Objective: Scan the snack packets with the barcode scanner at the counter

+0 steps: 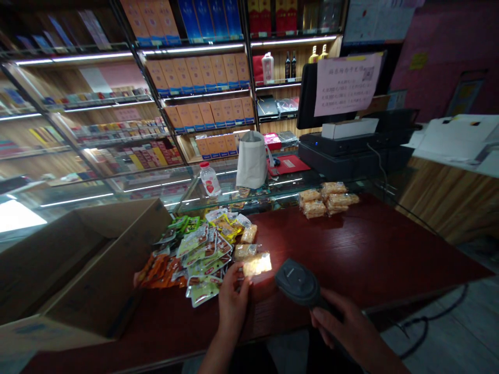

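Observation:
My right hand (339,319) is wrapped round the handle of a dark barcode scanner (298,283), whose head points left. Its bright light falls on a small clear-wrapped snack pack (258,264), pinched by its left end between the fingers of my left hand (234,288). Just behind it lies another wrapped snack pack (245,252), with one more farther back. Left of my left hand spreads a pile of green-and-white snack pouches (206,252), with orange packets (161,270) and yellow packets (228,226) at its sides.
An open cardboard box (128,265) stands at the left. Several wrapped snack packs (314,202) lie at the table's back. Behind them are a bottle with a red cap (209,179), a white bag (251,161) and a monitor (307,96). A cable (424,324) hangs at the right.

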`<state>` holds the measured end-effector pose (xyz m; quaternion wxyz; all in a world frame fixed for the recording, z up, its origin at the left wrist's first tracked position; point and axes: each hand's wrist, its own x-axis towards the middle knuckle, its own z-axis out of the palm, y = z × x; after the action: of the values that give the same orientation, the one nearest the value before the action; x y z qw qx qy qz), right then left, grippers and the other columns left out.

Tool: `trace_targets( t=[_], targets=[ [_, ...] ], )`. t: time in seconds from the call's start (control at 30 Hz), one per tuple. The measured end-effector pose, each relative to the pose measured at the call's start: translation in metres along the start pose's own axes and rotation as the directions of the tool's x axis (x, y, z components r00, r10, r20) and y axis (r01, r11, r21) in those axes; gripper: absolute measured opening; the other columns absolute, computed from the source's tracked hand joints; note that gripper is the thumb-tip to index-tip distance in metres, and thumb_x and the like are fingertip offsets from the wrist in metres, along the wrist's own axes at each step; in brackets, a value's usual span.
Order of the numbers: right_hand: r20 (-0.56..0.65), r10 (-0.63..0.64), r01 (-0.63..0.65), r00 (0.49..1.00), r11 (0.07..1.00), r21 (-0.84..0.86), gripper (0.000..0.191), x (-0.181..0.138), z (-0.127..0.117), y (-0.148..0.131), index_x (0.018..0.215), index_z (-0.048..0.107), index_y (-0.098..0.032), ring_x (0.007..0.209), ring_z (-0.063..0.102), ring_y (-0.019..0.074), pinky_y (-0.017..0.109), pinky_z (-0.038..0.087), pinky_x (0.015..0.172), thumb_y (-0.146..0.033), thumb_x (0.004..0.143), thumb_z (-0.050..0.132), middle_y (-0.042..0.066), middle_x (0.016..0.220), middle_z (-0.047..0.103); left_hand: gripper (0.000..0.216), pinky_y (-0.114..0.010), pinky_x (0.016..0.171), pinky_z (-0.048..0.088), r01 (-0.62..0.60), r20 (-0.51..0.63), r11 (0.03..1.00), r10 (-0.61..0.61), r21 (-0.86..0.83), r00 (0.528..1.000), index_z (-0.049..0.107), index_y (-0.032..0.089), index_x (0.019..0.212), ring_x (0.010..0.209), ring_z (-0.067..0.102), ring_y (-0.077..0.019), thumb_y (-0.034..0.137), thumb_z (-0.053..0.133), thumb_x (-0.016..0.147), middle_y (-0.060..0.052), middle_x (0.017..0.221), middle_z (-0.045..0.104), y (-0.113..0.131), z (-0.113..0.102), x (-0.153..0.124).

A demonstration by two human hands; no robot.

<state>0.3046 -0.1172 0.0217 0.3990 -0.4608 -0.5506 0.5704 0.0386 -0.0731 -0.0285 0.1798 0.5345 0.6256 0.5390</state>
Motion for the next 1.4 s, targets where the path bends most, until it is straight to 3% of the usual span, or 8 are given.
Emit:
trace_targets(
  t=[0.7,0.9,1.03,1.17,1.27,1.4],
  targets=[
    [0.038,-0.038,0.037,0.999,0.999,0.026,0.039,-0.009,-0.003,0.003,0.078,0.063,-0.019,0.045,0.051,0.0113,0.023,0.041,0.045,-0.057,0.087,0.058,0.0,0.065,0.062,0.035,-0.036,0.079,0.057,-0.027,0.002,0.999,0.027,0.034,1.0,0.061,0.022,0.114,0.089,0.069,-0.0219,0.031,0.061,0.08,-0.007,0.106,0.069,-0.006,-0.002,-0.002],
    [0.059,0.038,-0.037,0.998,0.999,-0.017,0.049,-0.009,-0.004,0.012,0.11,0.064,-0.017,0.046,0.054,0.0127,0.025,0.042,0.047,-0.059,0.085,0.059,0.001,0.069,0.066,0.035,-0.033,0.072,0.057,-0.089,-0.049,0.995,0.091,0.045,0.995,0.055,0.02,0.115,0.081,0.067,-0.0183,0.03,0.06,0.082,-0.011,0.115,0.063,0.006,-0.004,0.008],
    [0.026,0.042,-0.042,0.999,0.999,-0.003,0.051,-0.008,-0.004,0.015,0.11,0.066,-0.018,0.046,0.055,0.0132,0.026,0.043,0.048,-0.061,0.084,0.06,0.001,0.069,0.066,0.031,-0.035,0.072,0.056,-0.148,-0.083,0.954,0.175,0.262,0.981,0.055,0.02,0.11,0.074,0.065,-0.017,0.03,0.063,0.082,-0.011,0.119,0.059,0.023,-0.002,0.031],
    [0.023,0.05,-0.051,0.998,0.998,0.023,0.049,-0.008,-0.005,0.013,0.106,0.067,-0.018,0.047,0.055,0.0129,0.026,0.044,0.048,-0.061,0.083,0.06,0.001,0.071,0.066,0.028,-0.036,0.076,0.052,-0.1,-0.022,0.81,0.138,0.577,0.99,0.054,0.019,0.11,0.088,0.066,-0.0239,0.028,0.06,0.084,-0.009,0.105,0.062,0.037,0.009,0.047],
    [0.031,0.038,-0.039,0.999,0.999,0.034,0.048,-0.012,-0.007,0.013,0.106,0.066,-0.018,0.048,0.055,0.0128,0.025,0.044,0.047,-0.06,0.084,0.06,0.001,0.072,0.066,0.035,-0.035,0.07,0.052,-0.049,-0.022,0.694,0.094,0.718,0.995,0.051,0.015,0.12,0.093,0.066,-0.0266,0.031,0.056,0.089,-0.013,0.115,0.061,0.043,0.018,0.049],
    [0.034,0.002,-0.003,0.999,0.999,0.039,0.044,-0.015,-0.013,0.014,0.096,0.065,-0.018,0.048,0.054,0.0126,0.025,0.043,0.046,-0.061,0.086,0.058,0.0,0.07,0.063,0.036,-0.032,0.06,0.05,-0.046,-0.011,0.616,0.089,0.787,0.996,0.053,0.019,0.125,0.081,0.068,-0.0225,0.03,0.052,0.091,-0.015,0.134,0.051,0.045,0.023,0.048]
  ],
)
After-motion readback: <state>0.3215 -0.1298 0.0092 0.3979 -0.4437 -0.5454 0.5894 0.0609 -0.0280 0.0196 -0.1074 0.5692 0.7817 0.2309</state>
